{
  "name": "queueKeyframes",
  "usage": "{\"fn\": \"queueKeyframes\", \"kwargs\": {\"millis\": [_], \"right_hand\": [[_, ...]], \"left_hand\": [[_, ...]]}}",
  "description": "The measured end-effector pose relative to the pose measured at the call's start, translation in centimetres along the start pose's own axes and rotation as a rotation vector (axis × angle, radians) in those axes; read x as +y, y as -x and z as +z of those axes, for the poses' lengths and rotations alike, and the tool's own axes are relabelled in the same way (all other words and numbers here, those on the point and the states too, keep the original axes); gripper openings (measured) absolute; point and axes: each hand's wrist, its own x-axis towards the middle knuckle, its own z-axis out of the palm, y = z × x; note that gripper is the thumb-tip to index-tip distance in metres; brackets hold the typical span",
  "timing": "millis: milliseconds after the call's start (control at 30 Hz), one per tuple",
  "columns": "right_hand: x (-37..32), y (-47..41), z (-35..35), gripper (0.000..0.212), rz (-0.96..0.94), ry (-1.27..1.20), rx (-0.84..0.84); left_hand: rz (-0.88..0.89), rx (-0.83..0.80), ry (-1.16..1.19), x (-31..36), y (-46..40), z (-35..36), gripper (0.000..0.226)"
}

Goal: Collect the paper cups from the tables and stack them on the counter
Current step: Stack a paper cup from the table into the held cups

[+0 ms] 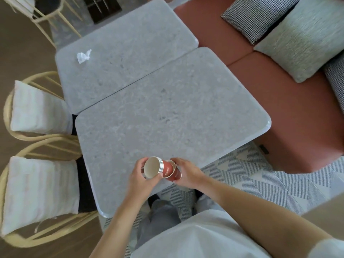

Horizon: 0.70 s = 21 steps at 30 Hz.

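Over the near edge of the grey stone table I hold red paper cups with white rims. My left hand grips a nested stack of several cups, tilted so the cream inside of the top cup faces me. My right hand grips another red cup by its base, and the stack's bottom end sits in that cup's mouth. No cup stands on either tabletop. The counter is out of view.
A second grey table adjoins the first and carries a crumpled white napkin. Two cream chairs with white cushions stand on the left. A terracotta bench with pillows runs along the right. Patterned rug underfoot.
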Motion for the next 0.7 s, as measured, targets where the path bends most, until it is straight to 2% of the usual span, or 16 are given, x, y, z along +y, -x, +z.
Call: {"fn": "queueKeyframes", "kwargs": {"millis": [233,467,600,700], "right_hand": [[-0.6,-0.9,-1.1,0.068,0.03,0.026,-0.047],[-1.2,-2.5,-2.0,0.057,0.011,0.098,-0.045],[-1.3,-3.4,-2.0,0.056,-0.025,0.174,-0.064],[-1.0,-3.8,-1.6,0.055,-0.05,0.26,-0.084]], "left_hand": [[-0.014,0.024,0.008,-0.2,-0.2,0.0,0.066],[-0.036,0.055,0.035,-0.6,-0.6,0.3,0.065],[-0.038,0.07,0.052,-1.8,-0.7,1.1,0.073],[-0.062,0.085,0.049,-2.4,-0.5,1.5,0.07]]}}
